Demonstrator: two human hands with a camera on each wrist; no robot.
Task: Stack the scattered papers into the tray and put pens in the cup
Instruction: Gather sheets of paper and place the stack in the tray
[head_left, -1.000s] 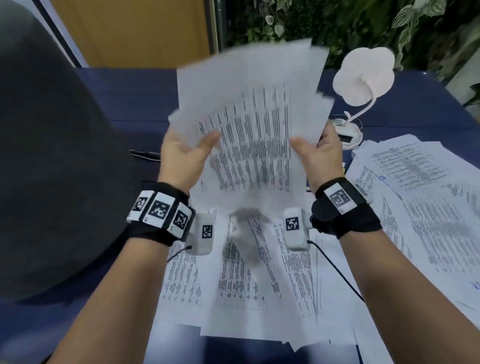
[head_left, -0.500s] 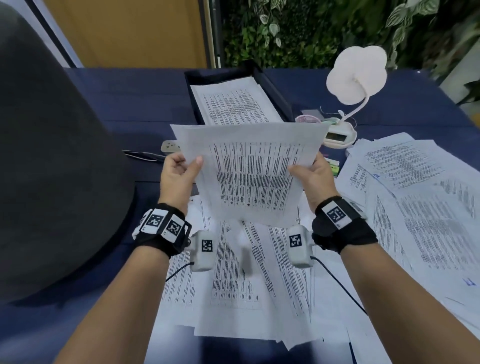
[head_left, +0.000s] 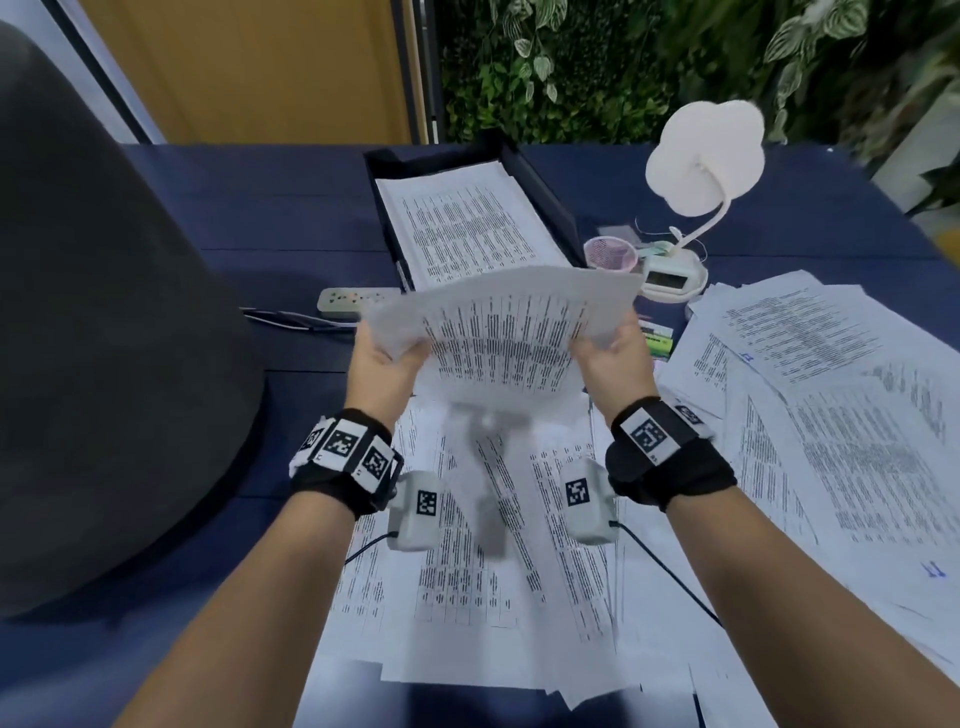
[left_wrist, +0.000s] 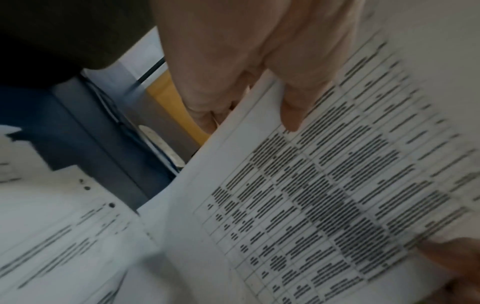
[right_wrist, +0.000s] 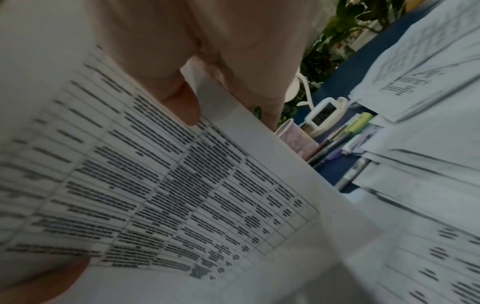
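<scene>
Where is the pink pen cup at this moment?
In the head view the pink cup stands on the far right of the table, between the black paper tray and the white lamp's base.

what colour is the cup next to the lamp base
Pale pink cup, seen best in the head view.

Tray open above, lamp beside (right), cup between

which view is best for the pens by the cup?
Right wrist: the pens lie in plain sight beside the pink cup. Head view shows only a few coloured ends past the held sheets. Left wrist shows none.
</scene>
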